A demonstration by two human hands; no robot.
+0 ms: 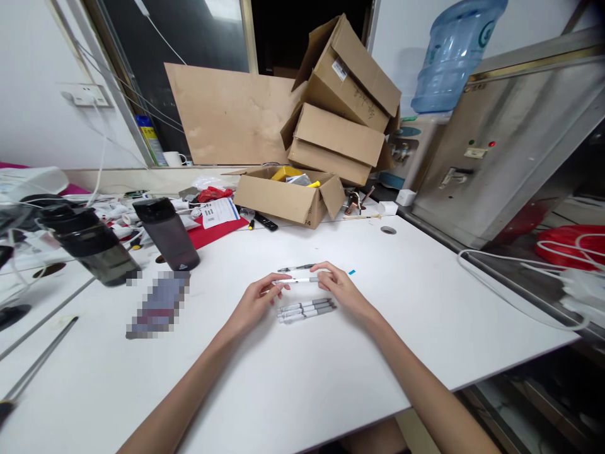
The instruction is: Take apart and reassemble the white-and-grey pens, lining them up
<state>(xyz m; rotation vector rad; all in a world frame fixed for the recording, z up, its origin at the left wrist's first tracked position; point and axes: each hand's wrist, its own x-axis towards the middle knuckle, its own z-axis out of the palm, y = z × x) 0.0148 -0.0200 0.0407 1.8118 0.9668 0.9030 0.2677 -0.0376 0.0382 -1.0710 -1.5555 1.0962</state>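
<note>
A white pen with a grey grip is held level between my two hands, just above the table. My left hand pinches its left end, and my right hand grips its grey right end. Behind it, a darker pen lies on the white table, close to my right fingertips. In front of the held pen, several white and grey pens lie side by side in a small group. A small blue piece rests to the right of my right hand.
Two dark bottles stand at the left, near a blurred flat object. A long screwdriver-like tool lies at the far left. An open cardboard box sits at the back. A metal cabinet stands right, with a white cable.
</note>
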